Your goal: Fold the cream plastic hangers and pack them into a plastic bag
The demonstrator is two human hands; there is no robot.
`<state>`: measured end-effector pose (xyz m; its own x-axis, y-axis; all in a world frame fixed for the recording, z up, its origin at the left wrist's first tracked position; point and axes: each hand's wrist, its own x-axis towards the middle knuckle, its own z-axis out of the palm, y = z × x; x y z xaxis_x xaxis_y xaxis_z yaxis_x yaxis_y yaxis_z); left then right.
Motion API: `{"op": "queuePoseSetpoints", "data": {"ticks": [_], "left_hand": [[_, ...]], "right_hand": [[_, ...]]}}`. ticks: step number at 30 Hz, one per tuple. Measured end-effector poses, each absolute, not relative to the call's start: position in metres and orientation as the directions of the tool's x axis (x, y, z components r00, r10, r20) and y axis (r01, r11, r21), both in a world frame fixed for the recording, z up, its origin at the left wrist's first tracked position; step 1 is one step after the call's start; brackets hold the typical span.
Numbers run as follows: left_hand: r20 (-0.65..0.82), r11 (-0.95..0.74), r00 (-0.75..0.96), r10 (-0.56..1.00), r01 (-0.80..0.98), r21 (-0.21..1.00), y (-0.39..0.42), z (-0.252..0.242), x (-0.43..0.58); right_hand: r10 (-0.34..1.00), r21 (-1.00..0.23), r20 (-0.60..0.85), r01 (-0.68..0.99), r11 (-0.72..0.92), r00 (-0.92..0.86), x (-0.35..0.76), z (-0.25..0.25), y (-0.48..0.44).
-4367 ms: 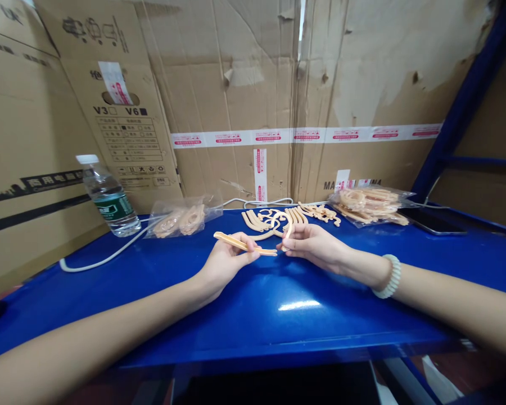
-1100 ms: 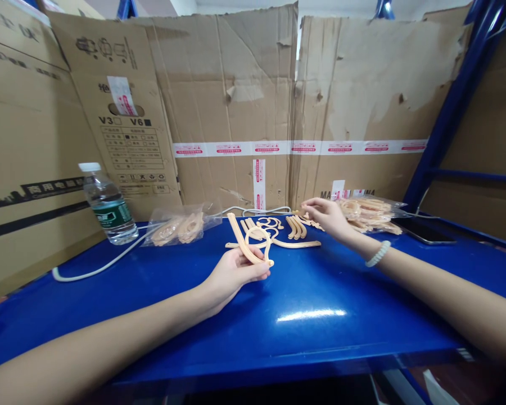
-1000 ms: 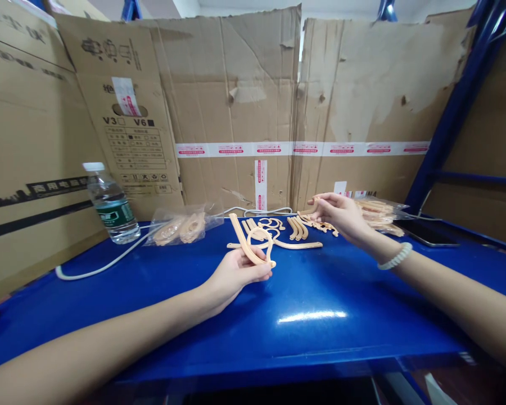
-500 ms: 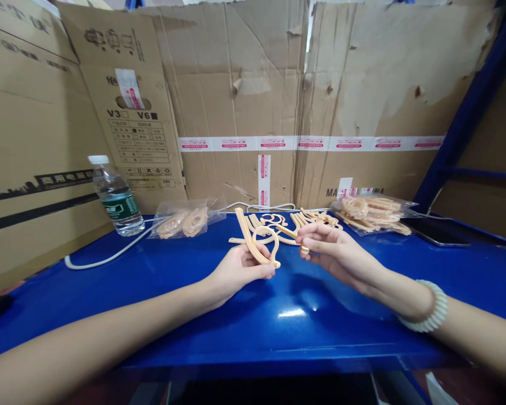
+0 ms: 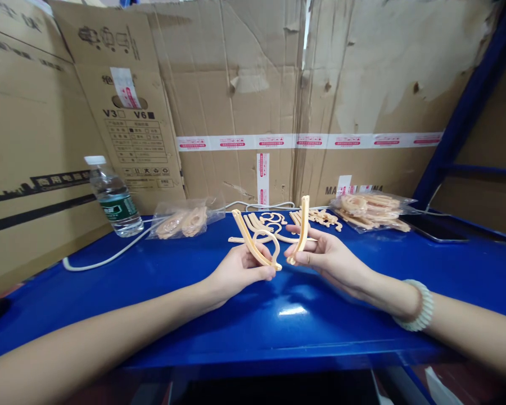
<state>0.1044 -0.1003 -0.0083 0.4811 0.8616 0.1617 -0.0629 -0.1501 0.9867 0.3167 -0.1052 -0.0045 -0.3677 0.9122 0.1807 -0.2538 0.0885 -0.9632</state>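
My left hand (image 5: 240, 269) is closed on a beige curved strip joined to a ring-shaped loop (image 5: 274, 239), which look like plastic or wooden pieces. The fingers pinch its lower end, above the blue table (image 5: 253, 326). Opposite it, my right hand (image 5: 329, 256) pinches a separate beige curved strip (image 5: 304, 219) by its lower end, the strip standing nearly upright. A small gap lies between the two held pieces. Behind the hands, several loose beige strips and hooks (image 5: 320, 216) lie on the table, partly hidden by my fingers.
On the left stand a water bottle (image 5: 116, 197) and a clear bag of beige pieces (image 5: 181, 220), with a white cable (image 5: 105, 261) by them. To the right are another filled bag (image 5: 366, 211) and a dark phone (image 5: 434, 228). Cardboard panels (image 5: 236, 101) wall the back.
My right hand has turned its strip nearly upright and moved slightly left, towards the left-hand piece. The left hand keeps almost the same place and hold.
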Motion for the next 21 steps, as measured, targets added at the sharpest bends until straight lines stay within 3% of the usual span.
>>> {"op": "queuePoseSetpoints", "data": {"ticks": [8, 21], "left_hand": [[0.21, -0.245, 0.522, 0.827, -0.002, 0.97, -0.1008, -0.0073, 0.1027], [0.207, -0.263, 0.5, 0.841, 0.044, 0.964, -0.1013, -0.0112, 0.1032]], "right_hand": [[0.901, -0.964, 0.223, -0.221, 0.147, -0.373, 0.3125, -0.0131, -0.1037], [0.847, -0.976, 0.214, -0.147, 0.162, -0.486, 0.3105, -0.0086, -0.1122]]}}
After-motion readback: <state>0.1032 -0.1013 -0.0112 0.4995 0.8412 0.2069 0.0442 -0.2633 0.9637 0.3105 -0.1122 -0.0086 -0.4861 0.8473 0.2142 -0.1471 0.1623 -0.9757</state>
